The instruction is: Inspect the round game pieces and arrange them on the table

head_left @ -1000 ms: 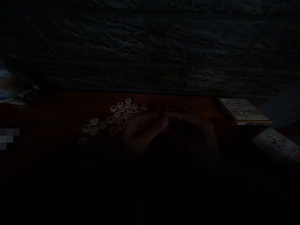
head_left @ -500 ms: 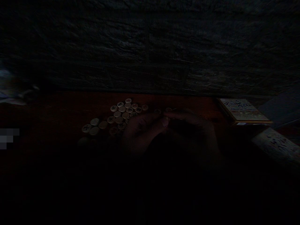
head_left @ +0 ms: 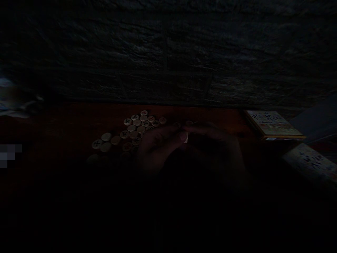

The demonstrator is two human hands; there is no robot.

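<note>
The scene is very dark. My left hand (head_left: 158,147) and my right hand (head_left: 216,144) meet at the middle of a reddish table (head_left: 65,126), fingers curled and pressed together around a small pale thing (head_left: 185,138) that looks like a disc held on edge. Several round pale game discs (head_left: 137,128) with dark or red marks lie flat in a loose heap just left of my left hand. A few more discs (head_left: 189,123) lie behind my fingertips.
A flat printed game box (head_left: 273,124) sits at the right rear of the table, and its printed lid or another box (head_left: 308,163) lies nearer, at the right edge. A rough dark wall (head_left: 168,52) rises right behind the table. Something pale (head_left: 10,98) lies far left.
My hands have barely shifted. A pale edge now shows between my fingertips where only the thumb tip showed before.
</note>
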